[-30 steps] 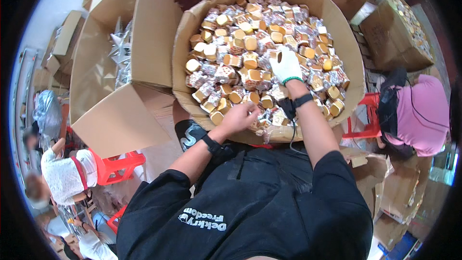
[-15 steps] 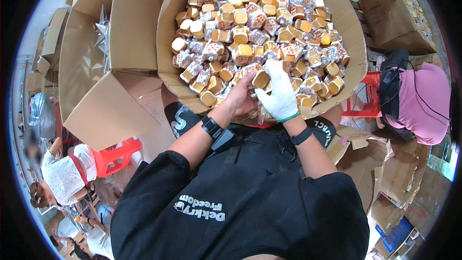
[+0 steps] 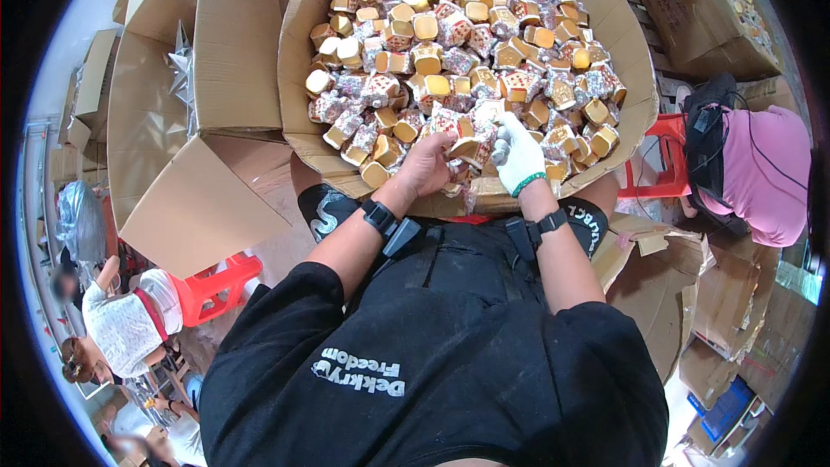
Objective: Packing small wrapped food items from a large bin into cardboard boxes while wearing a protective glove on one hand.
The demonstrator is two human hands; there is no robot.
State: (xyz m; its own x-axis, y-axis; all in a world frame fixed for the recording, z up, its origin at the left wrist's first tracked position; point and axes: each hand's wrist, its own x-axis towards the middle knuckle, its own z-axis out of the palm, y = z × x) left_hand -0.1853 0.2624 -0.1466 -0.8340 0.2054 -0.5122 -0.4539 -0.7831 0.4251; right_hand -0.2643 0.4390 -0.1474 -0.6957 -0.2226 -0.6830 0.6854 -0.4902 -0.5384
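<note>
Red-patterned piece (image 3: 465,128) aslant, tan base (image 3: 467,150) bodyward

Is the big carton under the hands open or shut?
Open: the carton has no cover, showing wrapped pieces heaped inside.

Workshop, large cardboard boxes (image 3: 238,43), seated co-workers (image 3: 765,173)

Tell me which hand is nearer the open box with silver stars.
Left. The bare left hand is to the right of the box; the gloved right hand is farther right.
</note>
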